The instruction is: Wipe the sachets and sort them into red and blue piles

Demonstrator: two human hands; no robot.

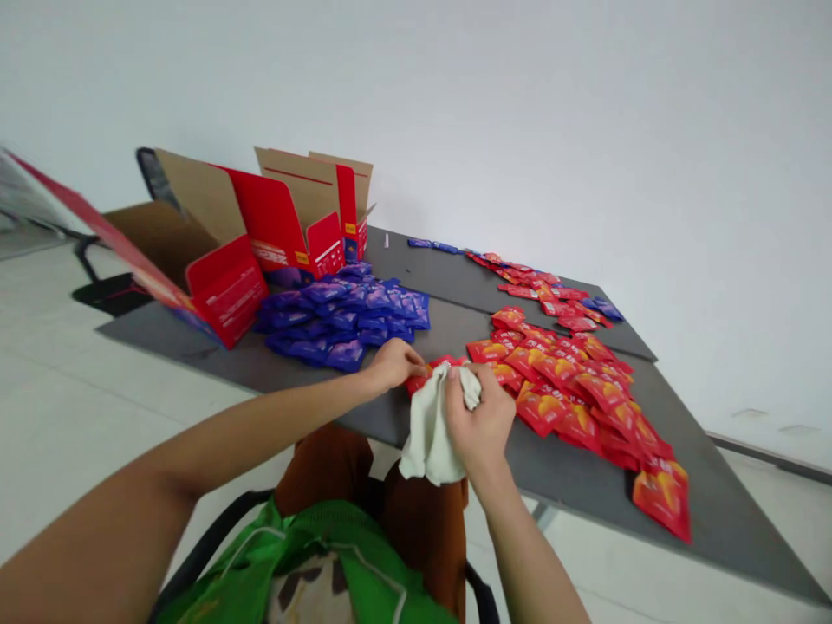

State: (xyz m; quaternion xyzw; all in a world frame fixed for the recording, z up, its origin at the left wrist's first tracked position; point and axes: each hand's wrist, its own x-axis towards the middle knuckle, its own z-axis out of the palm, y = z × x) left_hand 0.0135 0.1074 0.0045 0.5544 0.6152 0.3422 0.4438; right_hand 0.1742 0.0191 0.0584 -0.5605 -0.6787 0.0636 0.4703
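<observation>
My left hand (398, 364) pinches the left edge of a red pouch (418, 381) near the table's front edge. A whitish cloth (429, 429) is bunched in my right hand (479, 414), which presses it over the same pouch; the cloth's loose end hangs past the table edge and hides much of the pouch. To the right spreads a pile of red pouches (572, 381) with orange-yellow fruit pictures. On the left, behind my left hand, lies a heap of blue-purple pouches (344, 312).
Open red cardboard boxes (227, 290) with brown insides stand along the left of the grey table (448, 321). More red pouches (539, 286) and a few blue ones (435, 246) lie at the back. A dark chair (107, 293) stands at the left; a white wall rises behind.
</observation>
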